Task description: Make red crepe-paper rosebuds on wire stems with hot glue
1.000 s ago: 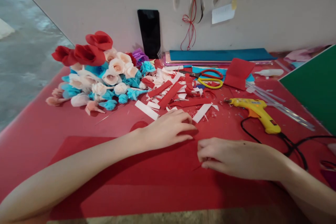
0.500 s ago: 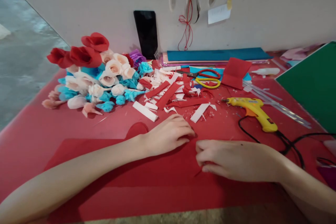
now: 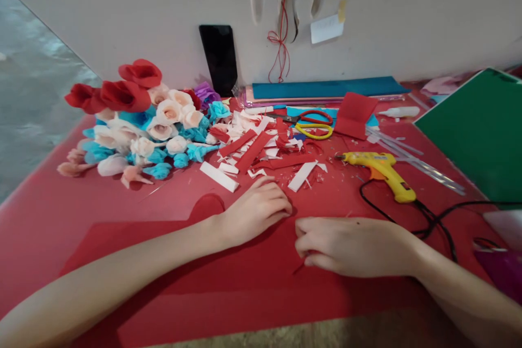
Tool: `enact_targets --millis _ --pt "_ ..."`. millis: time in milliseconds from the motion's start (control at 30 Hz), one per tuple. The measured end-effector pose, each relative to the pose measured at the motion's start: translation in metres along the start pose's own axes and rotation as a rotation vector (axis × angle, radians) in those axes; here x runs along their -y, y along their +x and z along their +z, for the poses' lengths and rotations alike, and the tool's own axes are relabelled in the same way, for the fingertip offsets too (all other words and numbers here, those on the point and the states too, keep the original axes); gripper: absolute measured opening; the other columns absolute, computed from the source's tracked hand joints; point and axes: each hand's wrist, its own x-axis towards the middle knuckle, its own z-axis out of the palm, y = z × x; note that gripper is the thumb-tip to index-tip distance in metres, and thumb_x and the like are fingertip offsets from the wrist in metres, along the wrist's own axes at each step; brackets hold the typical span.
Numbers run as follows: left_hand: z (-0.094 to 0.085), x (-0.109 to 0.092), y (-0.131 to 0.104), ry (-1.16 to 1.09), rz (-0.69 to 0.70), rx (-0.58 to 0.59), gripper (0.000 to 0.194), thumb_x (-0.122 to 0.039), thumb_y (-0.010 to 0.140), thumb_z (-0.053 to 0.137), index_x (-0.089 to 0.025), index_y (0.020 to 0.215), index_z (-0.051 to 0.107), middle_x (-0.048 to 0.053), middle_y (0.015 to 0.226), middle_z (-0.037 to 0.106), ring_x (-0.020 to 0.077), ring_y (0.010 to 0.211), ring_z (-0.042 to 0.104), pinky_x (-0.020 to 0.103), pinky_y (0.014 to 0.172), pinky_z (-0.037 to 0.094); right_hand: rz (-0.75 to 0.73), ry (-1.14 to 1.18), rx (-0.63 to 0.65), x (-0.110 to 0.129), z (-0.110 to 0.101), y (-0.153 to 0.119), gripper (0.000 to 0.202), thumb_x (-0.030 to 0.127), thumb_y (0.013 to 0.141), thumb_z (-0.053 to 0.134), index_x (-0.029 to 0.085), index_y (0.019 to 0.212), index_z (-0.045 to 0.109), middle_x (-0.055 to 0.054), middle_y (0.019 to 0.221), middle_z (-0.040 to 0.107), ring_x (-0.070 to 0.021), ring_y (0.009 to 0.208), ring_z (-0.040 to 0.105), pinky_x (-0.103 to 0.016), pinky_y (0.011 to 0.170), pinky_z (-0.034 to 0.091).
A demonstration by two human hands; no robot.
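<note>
A long sheet of red paper (image 3: 228,277) lies along the table's front. My left hand (image 3: 259,209) rests on its back edge, fingers curled and pressed down; whatever they pinch is hidden. Close on its right, my right hand (image 3: 346,244) is closed over the same sheet, with a thin dark red strip end poking out below its fingertips. The two hands do not touch. A rounded red paper piece (image 3: 207,206) sticks out behind my left wrist.
Paper flowers (image 3: 163,125) are heaped at back left, beside red and white scraps (image 3: 256,147). Scissors (image 3: 314,122) lie behind the scraps. A yellow glue gun (image 3: 381,168) with a black cord sits right. A phone (image 3: 220,60) leans on the wall; a green board (image 3: 477,136) stands right.
The camera view has shifted slightly, so the table items appear a little further left. Both hands keep nearly the same pose and place on the red paper.
</note>
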Motion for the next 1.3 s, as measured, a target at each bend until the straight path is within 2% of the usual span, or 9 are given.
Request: enact_targets --millis 233,433,600,733,967,1067,1200,1300 --pt "-0.003 -0.003 0.001 0.005 -0.044 -0.049 0.014 -0.020 0.085 0.047 -0.017 0.080 0.061 0.001 0.079 0.066 0.0126 0.079 0.057 0.037 0.097 0.028 -0.001 -0.014 -0.005 0.000 -0.002 0.000 0.015 0.024 0.084 0.044 0.020 0.084 0.058 0.000 0.086 0.054 -0.0104 0.071 0.052 -0.020 0.049 0.026" --pt "0.001 -0.003 0.000 -0.023 -0.032 -0.071 0.006 -0.021 0.081 0.054 -0.020 0.084 0.059 -0.002 0.084 0.067 0.0113 0.083 0.058 0.036 0.099 0.028 -0.023 0.035 0.032 -0.002 -0.006 0.004 0.016 0.026 0.084 0.044 0.020 0.083 0.059 0.000 0.085 0.054 -0.0100 0.073 0.051 -0.019 0.047 0.025" --pt "0.007 -0.002 -0.003 0.000 -0.018 -0.129 0.009 -0.021 0.082 0.052 -0.020 0.086 0.060 -0.001 0.082 0.068 0.0114 0.081 0.059 0.040 0.103 0.023 -0.027 0.050 0.026 -0.001 -0.008 0.002 0.017 0.024 0.083 0.044 0.020 0.085 0.061 -0.001 0.086 0.055 -0.0114 0.075 0.052 -0.019 0.046 0.024" --pt "0.008 -0.002 -0.006 0.036 0.005 -0.137 0.013 -0.022 0.084 0.050 -0.019 0.090 0.061 0.000 0.081 0.067 0.0119 0.079 0.059 0.045 0.106 0.016 -0.063 0.048 0.011 0.001 -0.009 0.000 0.016 0.021 0.083 0.046 0.018 0.084 0.062 -0.002 0.085 0.056 -0.0117 0.076 0.052 -0.020 0.051 0.028" --pt "0.008 -0.002 -0.006 0.075 0.045 -0.135 0.014 -0.021 0.082 0.051 -0.023 0.084 0.064 0.000 0.081 0.066 0.0128 0.082 0.057 0.050 0.106 0.013 -0.081 0.051 -0.022 -0.002 -0.007 0.000 0.016 0.021 0.082 0.047 0.019 0.086 0.062 -0.001 0.086 0.057 -0.0113 0.077 0.053 -0.021 0.055 0.032" --pt "0.007 -0.003 -0.005 0.074 0.047 -0.136 0.013 -0.020 0.081 0.052 -0.023 0.082 0.064 0.000 0.085 0.066 0.0130 0.084 0.057 0.050 0.105 0.014 -0.086 0.051 -0.034 -0.004 -0.006 0.000 0.017 0.022 0.083 0.046 0.019 0.087 0.062 -0.001 0.088 0.058 -0.0119 0.081 0.054 -0.021 0.060 0.034" --pt "0.006 -0.004 -0.005 0.053 0.039 -0.139 0.012 -0.021 0.081 0.052 -0.022 0.081 0.064 0.002 0.098 0.065 0.0148 0.094 0.054 0.048 0.104 0.019 -0.078 0.050 -0.045 -0.005 -0.004 0.000 0.017 0.022 0.083 0.046 0.020 0.087 0.062 -0.001 0.088 0.058 -0.0127 0.081 0.055 -0.022 0.058 0.033" --pt "0.005 -0.006 -0.004 0.024 0.024 -0.114 0.011 -0.020 0.082 0.051 -0.021 0.082 0.062 0.000 0.087 0.066 0.0130 0.088 0.056 0.048 0.106 0.015 -0.089 0.052 -0.059 -0.006 -0.002 0.001 0.018 0.021 0.083 0.045 0.019 0.088 0.062 -0.002 0.090 0.058 -0.0129 0.081 0.054 -0.022 0.062 0.035"
